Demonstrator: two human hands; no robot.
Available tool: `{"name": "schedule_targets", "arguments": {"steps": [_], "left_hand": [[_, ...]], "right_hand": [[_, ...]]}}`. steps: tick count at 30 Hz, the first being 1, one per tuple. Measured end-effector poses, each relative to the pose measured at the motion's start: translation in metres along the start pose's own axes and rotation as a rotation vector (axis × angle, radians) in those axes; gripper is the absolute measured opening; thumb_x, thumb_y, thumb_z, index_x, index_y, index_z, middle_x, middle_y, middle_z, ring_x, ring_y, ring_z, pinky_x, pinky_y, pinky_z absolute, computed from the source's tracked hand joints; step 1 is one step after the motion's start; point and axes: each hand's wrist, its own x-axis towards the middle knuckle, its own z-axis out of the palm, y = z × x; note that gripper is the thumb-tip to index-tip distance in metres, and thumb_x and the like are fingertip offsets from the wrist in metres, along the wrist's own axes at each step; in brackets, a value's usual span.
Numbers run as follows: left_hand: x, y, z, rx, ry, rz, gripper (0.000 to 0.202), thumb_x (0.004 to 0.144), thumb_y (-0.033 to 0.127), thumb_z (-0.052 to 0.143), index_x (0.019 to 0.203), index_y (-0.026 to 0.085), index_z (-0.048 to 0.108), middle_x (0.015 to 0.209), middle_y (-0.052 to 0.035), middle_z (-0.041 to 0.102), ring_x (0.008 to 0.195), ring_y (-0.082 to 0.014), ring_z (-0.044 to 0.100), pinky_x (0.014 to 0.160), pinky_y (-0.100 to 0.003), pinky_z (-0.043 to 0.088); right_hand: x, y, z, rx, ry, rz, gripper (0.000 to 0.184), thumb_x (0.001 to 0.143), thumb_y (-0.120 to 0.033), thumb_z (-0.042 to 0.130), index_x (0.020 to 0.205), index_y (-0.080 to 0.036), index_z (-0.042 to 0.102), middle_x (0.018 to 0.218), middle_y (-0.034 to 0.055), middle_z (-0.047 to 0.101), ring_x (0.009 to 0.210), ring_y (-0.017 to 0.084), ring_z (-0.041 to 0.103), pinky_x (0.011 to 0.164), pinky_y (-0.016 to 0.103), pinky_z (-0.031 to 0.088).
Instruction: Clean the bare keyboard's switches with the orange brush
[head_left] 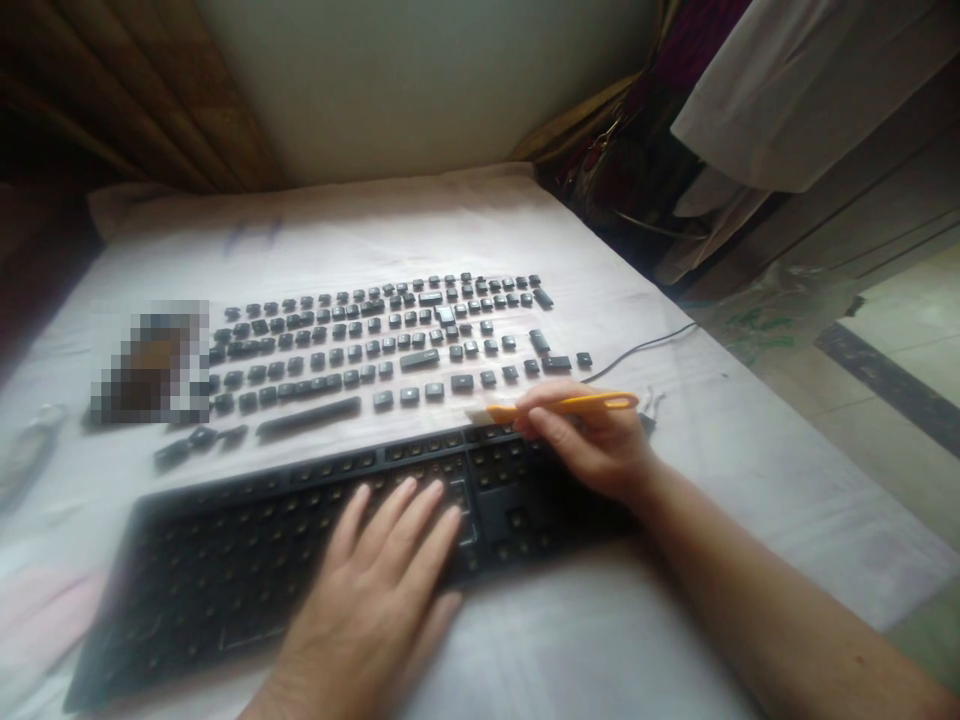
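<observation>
A black keyboard (217, 560) with its keycaps off lies slanted in front of me. My left hand (382, 590) rests on its middle, fingers spread out flat. In my right hand (592, 440) is a brush (592, 403) with a yellow handle, pinched between thumb and fingers. Its pale bristles point left and are just over the keyboard's back edge, whether touching I cannot tell. Behind the keyboard, loose black keycaps (409, 395) are laid out in rows, with the long space bar key (309, 416) nearest the keyboard.
White cloth (675, 500) covers the table. A blurred-out object (150, 360) lies left of the keycaps. A dark cable (637, 347) runs off the right edge, close to a clear plastic bag (780, 310). Pale fabric (810, 100) hangs at the upper right.
</observation>
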Motion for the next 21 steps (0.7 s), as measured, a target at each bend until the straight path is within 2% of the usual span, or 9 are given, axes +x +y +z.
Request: {"name": "schedule_targets", "arguments": {"steps": [6, 11, 15, 21], "left_hand": [[-0.0014, -0.0004, 0.0005, 0.004, -0.005, 0.002, 0.044, 0.097, 0.039, 0.054, 0.135, 0.018, 0.064, 0.146, -0.0085, 0.062, 0.137, -0.0273, 0.053, 0.128, -0.045, 0.016], [-0.0003, 0.0001, -0.0007, 0.011, -0.003, 0.004, 0.044, 0.098, 0.039, 0.054, 0.135, 0.018, 0.064, 0.145, -0.0091, 0.063, 0.137, -0.0272, 0.053, 0.128, -0.045, 0.015], [-0.0003, 0.0002, -0.0007, 0.008, -0.008, 0.002, 0.045, 0.098, 0.039, 0.053, 0.135, 0.017, 0.063, 0.145, -0.0099, 0.063, 0.137, -0.0273, 0.053, 0.128, -0.045, 0.015], [-0.0015, 0.0001, 0.0003, 0.009, -0.008, -0.003, 0.045, 0.097, 0.039, 0.054, 0.136, 0.018, 0.063, 0.146, -0.0095, 0.062, 0.138, -0.0274, 0.052, 0.128, -0.045, 0.016]], "right_hand": [[-0.0007, -0.0006, -0.0015, -0.019, -0.03, 0.009, 0.012, 0.093, -0.012, 0.061, 0.096, -0.019, 0.07, 0.087, 0.0046, 0.079, 0.073, 0.017, 0.076, 0.069, 0.027, 0.063], [0.0008, 0.0003, 0.0014, -0.018, -0.044, -0.019, 0.015, 0.093, -0.01, 0.062, 0.099, -0.02, 0.071, 0.09, 0.0049, 0.08, 0.078, 0.017, 0.078, 0.074, 0.028, 0.064], [0.0019, 0.003, 0.0045, -0.021, -0.006, -0.05, 0.016, 0.094, -0.01, 0.062, 0.101, -0.021, 0.072, 0.093, 0.0053, 0.081, 0.082, 0.017, 0.079, 0.078, 0.028, 0.065], [0.0025, -0.0003, -0.0006, 0.021, 0.098, 0.085, 0.011, 0.096, -0.016, 0.063, 0.101, -0.021, 0.071, 0.08, 0.0015, 0.078, 0.067, 0.015, 0.075, 0.067, 0.028, 0.063]]}}
